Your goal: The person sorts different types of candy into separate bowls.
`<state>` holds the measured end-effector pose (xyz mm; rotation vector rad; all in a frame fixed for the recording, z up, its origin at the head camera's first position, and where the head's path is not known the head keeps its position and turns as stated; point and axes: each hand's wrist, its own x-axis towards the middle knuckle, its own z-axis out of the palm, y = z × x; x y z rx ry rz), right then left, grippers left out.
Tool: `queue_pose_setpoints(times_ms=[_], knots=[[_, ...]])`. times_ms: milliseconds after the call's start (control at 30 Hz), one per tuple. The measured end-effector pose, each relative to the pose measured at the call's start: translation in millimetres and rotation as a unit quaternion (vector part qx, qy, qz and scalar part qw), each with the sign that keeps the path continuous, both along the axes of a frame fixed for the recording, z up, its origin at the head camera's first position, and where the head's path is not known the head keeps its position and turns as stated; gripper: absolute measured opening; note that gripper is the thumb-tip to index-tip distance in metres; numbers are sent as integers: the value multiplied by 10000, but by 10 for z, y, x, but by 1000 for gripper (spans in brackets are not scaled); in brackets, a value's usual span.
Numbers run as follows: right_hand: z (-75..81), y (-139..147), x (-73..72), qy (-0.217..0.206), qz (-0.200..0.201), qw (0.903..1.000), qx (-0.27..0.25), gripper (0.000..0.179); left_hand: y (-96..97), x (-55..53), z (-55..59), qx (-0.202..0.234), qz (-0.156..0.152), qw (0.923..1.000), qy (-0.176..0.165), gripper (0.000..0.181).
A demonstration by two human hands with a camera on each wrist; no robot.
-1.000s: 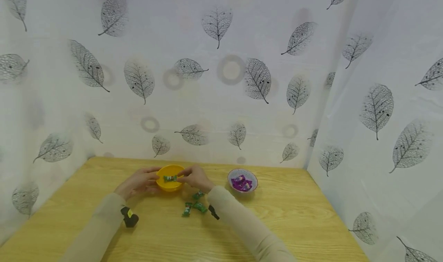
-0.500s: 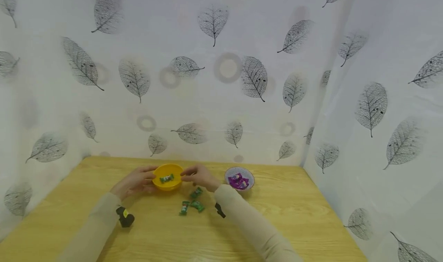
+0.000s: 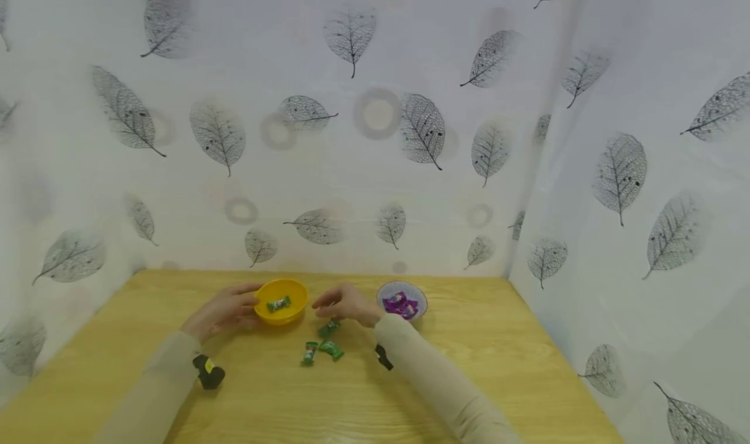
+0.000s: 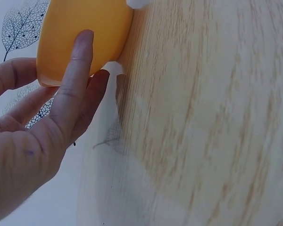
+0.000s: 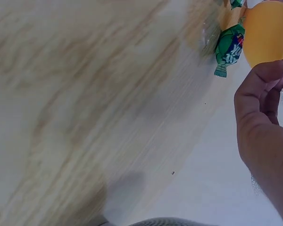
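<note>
A yellow bowl point(image 3: 282, 308) stands near the back of the table with one green-wrapped candy point(image 3: 278, 304) inside. My left hand point(image 3: 225, 309) holds the bowl's left side; in the left wrist view its fingers lie against the outer wall and by the rim. To the right of the bowl, my right hand point(image 3: 349, 306) hovers with loosely bent fingers and nothing seen between them. Just below its fingertips lies a green candy point(image 3: 329, 327). Nearer the front are two more green candies, one upright point(image 3: 310, 353) and one slanted point(image 3: 332, 349).
A pale patterned bowl point(image 3: 423, 306) with purple-wrapped candies point(image 3: 401, 305) sits right of the right hand. The wooden table point(image 3: 469, 366) meets a leaf-print curtain point(image 3: 375, 183) at the back and sides.
My right hand has drawn away from the yellow bowl to the right, leaving the green candy inside it. The left hand stays at the bowl. The head view has shifted slightly.
</note>
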<state>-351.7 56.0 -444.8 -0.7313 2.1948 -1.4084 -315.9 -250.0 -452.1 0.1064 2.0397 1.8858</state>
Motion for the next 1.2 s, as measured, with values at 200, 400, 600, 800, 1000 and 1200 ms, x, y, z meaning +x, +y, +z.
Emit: queue_pose_setpoints(times_ms=[200, 400, 600, 800, 1000, 1200], knots=[[-53, 86, 10, 155, 148, 9997, 151, 27, -11, 28, -14, 67, 11, 10000, -13, 60], [-89, 151, 34, 321, 32, 9989, 353, 26, 11, 41, -6, 37, 20, 10000, -6, 60], [-123, 178, 32, 350, -121, 9986, 377, 28, 22, 21, 4, -40, 22, 10000, -27, 59], [-119, 223, 20, 348, -118, 9980, 523, 31, 19, -22, -2, -76, -23, 10000, -1, 59], [-124, 243, -7, 390, 140, 9961, 784, 30, -19, -23, -17, -103, -78, 9999, 49, 59], [-100, 256, -29, 446, 235, 9937, 1000, 31, -20, -36, -13, -53, -52, 10000, 59, 58]])
